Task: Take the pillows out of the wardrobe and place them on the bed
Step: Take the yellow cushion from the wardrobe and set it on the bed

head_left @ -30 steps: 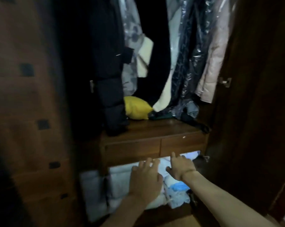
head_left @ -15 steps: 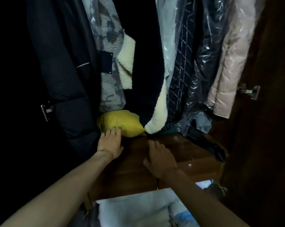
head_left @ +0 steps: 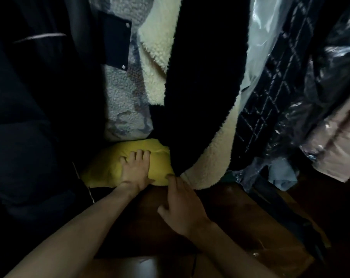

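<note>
Both hands nearer — one yellow pillow (head_left: pixel 109 167)

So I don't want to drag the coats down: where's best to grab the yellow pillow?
Probably by its bare front edge, from the front, low. The yellow pillow lies flat on the wooden shelf, its back tucked under the hanging coats; the left hand rests on top.
</note>
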`<control>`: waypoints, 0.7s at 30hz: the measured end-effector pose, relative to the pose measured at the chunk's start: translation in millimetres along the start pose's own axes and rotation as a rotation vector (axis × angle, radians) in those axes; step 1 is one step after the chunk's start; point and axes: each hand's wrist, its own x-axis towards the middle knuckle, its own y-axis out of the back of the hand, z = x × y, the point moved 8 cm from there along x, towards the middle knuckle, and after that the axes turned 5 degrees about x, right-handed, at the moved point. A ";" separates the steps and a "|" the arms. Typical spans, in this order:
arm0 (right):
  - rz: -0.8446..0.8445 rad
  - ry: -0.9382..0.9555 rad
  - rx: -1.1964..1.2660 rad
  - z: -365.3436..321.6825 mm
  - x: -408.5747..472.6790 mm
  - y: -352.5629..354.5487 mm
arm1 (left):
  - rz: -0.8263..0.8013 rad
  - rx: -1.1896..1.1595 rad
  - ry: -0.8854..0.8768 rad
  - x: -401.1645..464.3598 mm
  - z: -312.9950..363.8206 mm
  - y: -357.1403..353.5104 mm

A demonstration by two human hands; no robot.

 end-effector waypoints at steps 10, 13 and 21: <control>0.084 -0.050 0.061 32.9 32.5 40.2 | -0.118 -0.145 -0.076 -141.2 34.4 3.7; -0.052 -0.009 0.005 30.4 33.0 20.2 | -0.114 -0.154 -0.094 -205.5 58.1 16.3; -0.229 -0.030 0.036 29.8 -27.6 -54.7 | -0.352 -0.425 -0.156 -271.3 63.7 46.8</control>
